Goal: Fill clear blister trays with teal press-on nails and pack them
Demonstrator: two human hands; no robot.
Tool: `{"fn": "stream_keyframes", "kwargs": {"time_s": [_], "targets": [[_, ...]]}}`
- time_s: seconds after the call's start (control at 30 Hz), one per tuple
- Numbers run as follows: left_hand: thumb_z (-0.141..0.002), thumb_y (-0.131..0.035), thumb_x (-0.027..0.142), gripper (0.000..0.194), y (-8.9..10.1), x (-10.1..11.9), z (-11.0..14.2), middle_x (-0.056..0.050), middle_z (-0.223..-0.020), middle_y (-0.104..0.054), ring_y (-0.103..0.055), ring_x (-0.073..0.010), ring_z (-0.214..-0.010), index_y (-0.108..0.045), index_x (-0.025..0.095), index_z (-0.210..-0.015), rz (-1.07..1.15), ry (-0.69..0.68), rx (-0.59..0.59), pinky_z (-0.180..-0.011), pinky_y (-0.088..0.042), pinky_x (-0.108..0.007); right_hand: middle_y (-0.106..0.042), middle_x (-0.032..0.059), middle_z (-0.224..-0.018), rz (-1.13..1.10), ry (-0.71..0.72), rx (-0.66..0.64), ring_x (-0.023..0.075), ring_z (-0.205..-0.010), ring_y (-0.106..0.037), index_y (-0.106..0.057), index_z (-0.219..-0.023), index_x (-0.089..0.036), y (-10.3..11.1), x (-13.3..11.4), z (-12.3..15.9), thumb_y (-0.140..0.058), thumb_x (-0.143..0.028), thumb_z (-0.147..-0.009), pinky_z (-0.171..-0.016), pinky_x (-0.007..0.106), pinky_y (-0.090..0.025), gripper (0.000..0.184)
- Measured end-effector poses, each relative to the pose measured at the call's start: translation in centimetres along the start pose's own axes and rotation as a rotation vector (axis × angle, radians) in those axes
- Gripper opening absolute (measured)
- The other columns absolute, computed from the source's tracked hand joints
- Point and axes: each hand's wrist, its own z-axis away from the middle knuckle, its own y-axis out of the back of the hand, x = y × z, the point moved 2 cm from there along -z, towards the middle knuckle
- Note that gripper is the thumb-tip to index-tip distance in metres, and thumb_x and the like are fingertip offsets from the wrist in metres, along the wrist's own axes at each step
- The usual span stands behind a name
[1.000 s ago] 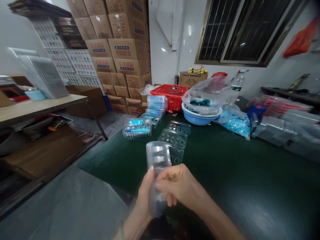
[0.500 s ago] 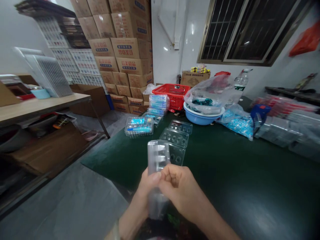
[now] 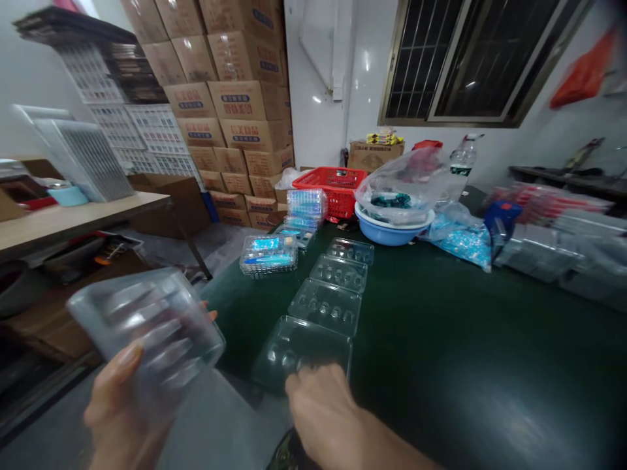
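Note:
At the left, my left hand (image 3: 122, 398) is closed round a stack of clear plastic trays (image 3: 151, 320), thumb over the front and fingertips showing at the far side. The stack is tilted and blurred. My right hand (image 3: 323, 405) is closed at the near edge of a single clear plastic tray (image 3: 304, 343), its fingertips hidden beneath the knuckles. That tray is at the table's near edge, just in front of another clear tray (image 3: 326, 305). Two more trays (image 3: 339, 272) continue the row away from me, all with moulded hollows.
Filled clear packs (image 3: 268, 253) are stacked on the green table (image 3: 431, 339) at its left side. Behind them stands a red basket (image 3: 337, 186). A blue basin (image 3: 394, 232), a bag of blue pieces (image 3: 460, 241) and more clear trays (image 3: 543, 254) lie farther right.
My hands have moved apart. The left carried the tray stack left; the right brought one tray down to the near end of the row.

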Motion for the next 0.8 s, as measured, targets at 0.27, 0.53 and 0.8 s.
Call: {"fn": "stream_keyframes", "kwargs": {"time_s": [0.27, 0.53, 0.8], "targets": [[-0.069, -0.056, 0.031, 0.046, -1.7, -2.0, 1.5, -0.001, -0.094, -0.069, -0.057, -0.0279, -0.099, -0.053, 0.026, -0.114, 0.033, 0.038, 0.030, -0.069, -0.055, -0.032, -0.060, 0.0030, -0.065, 0.015, -0.004, 0.012, 0.0174, -0.055, -0.057, -0.053, -0.073, -0.016, -0.5, 2.4, -1.5, -0.059, -0.012, -0.057, -0.046, 0.025, -0.032, 0.018], [-0.057, -0.068, 0.033, 0.052, -4.2, -6.7, 4.0, -0.005, -0.101, -0.066, -0.057, -0.0294, -0.097, -0.059, 0.020, -0.107, 0.014, 0.244, -0.156, -0.073, -0.052, -0.032, -0.053, -0.0037, -0.057, -0.852, -0.299, 0.327, 0.0082, -0.052, -0.051, -0.055, -0.071, -0.018, 5.5, 2.0, 2.7, -0.055, -0.037, -0.075, -0.046, 0.017, -0.034, 0.019], [-0.071, -0.051, 0.050, 0.048, -8.1, -11.0, 7.3, -0.008, -0.051, -0.063, -0.063, -0.0266, -0.059, -0.066, 0.011, -0.095, -0.012, 0.635, -0.411, -0.052, -0.049, -0.033, -0.053, -0.0035, -0.051, -1.434, -0.289, 0.202, 0.0038, -0.036, -0.042, -0.058, -0.065, -0.013, 5.3, 3.2, 4.9, -0.058, -0.027, -0.070, -0.034, 0.015, -0.029, 0.014]]}}
